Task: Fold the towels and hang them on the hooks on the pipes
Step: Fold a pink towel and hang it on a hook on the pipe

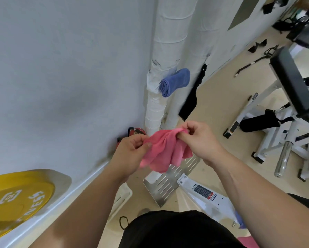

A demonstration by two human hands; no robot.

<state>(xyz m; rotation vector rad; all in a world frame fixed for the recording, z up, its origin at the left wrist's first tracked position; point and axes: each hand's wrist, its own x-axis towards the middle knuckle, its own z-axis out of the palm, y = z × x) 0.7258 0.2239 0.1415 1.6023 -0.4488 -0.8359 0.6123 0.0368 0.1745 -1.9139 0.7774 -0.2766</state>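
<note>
1. The two white wrapped pipes [169, 51] run up the wall in the corner, and they are where the towels must end up.
2. A blue towel [175, 81] already hangs folded against the left pipe, so that part looks finished; its hook is hidden behind the cloth. A dark item [191, 97] hangs on the right pipe, but I cannot tell whether it is a towel.
3. The pink towel [165, 151] is held in the air below the pipes, bunched and creased, not yet a neat fold.
4. The left hand [130, 154] is closed, pinching the towel's left edge between thumb and fingers; the right hand [198, 140] is closed, pinching its upper right edge.
5. What is left, as I judge it: squaring the pink towel, then hanging it. A further pink cloth [246, 242] at the lower edge may be another waiting.
</note>
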